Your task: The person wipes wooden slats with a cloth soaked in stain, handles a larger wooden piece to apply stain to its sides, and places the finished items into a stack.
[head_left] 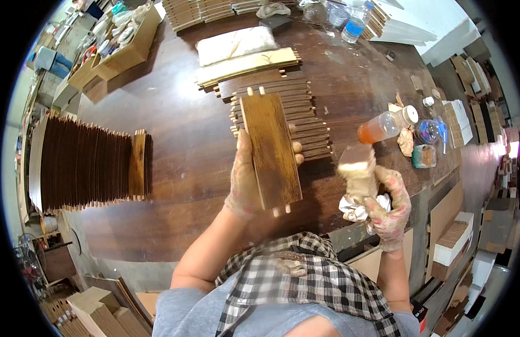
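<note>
My left hand [244, 182], in a stained thin glove, grips a brown-stained wooden board [271, 149] with pale dowel pins at both ends. Its fingertips show past the board's right edge, and the board is tilted above the table. To the right, my gloved right hand [392, 208] has its fingers curled round a beige, brown-topped wad [358, 171], blurred, perhaps cloth. A crumpled white tissue [354, 208] is just below it; whether the hand holds that too is unclear. Behind the held board lies a row of dark dowelled boards [313, 121] on the table [175, 151].
At the left stands a long stack of dark boards [85, 165]. Beyond the boards lies a white cloth bundle [237, 45]. Right of centre are a bottle of orange liquid [383, 126], a cut plastic container [425, 132] and a small jar [424, 156]. A box of supplies [116, 53] sits far left.
</note>
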The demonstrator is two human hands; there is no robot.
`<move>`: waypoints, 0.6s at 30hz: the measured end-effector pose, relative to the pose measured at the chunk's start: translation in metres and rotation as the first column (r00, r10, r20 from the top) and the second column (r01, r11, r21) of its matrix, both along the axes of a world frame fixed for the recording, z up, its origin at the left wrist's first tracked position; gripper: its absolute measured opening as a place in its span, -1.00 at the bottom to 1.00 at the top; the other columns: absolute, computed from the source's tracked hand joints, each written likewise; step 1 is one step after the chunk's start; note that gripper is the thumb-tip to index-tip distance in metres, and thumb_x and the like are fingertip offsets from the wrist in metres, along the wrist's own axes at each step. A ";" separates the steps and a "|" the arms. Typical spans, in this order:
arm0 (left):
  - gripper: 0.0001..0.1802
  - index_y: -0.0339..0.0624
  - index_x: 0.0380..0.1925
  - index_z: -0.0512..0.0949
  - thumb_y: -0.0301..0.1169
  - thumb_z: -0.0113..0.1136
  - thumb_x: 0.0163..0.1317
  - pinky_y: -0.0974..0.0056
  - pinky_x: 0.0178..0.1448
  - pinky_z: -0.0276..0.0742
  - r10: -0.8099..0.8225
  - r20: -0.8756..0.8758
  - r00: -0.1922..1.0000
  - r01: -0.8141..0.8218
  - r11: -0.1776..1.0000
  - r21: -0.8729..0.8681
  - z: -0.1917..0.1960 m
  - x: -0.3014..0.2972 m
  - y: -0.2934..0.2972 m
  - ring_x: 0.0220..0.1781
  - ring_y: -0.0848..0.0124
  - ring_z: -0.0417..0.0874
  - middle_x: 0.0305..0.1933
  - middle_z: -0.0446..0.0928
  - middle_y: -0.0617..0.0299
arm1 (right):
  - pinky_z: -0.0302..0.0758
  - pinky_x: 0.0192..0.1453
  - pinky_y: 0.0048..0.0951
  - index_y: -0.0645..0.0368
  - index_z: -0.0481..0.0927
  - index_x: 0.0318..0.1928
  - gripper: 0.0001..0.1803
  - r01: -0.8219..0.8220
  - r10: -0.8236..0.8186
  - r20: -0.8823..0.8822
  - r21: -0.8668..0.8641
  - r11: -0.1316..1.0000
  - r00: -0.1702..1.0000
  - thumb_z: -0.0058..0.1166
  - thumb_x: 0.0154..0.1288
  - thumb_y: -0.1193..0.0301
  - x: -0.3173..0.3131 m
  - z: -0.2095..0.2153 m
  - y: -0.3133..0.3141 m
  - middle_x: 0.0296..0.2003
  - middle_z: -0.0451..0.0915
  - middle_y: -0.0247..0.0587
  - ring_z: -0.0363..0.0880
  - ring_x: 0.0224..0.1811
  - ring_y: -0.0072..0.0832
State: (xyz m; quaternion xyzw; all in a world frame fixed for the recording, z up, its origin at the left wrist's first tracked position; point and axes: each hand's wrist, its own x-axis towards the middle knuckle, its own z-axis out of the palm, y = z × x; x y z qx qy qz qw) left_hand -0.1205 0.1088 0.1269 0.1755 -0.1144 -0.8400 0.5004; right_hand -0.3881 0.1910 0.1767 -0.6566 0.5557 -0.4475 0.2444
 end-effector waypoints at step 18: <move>-0.25 -0.13 0.55 0.13 0.14 -0.21 0.59 0.12 0.48 0.39 -0.413 0.375 0.830 0.451 0.893 -0.013 0.001 -0.023 0.040 0.46 0.31 0.35 0.55 0.25 0.13 | 0.81 -0.19 -0.43 0.08 0.15 0.52 -0.18 0.101 0.067 0.531 -0.281 0.954 0.845 0.22 0.33 0.63 0.052 0.014 -0.143 0.06 0.50 -0.08 0.69 -0.03 -0.30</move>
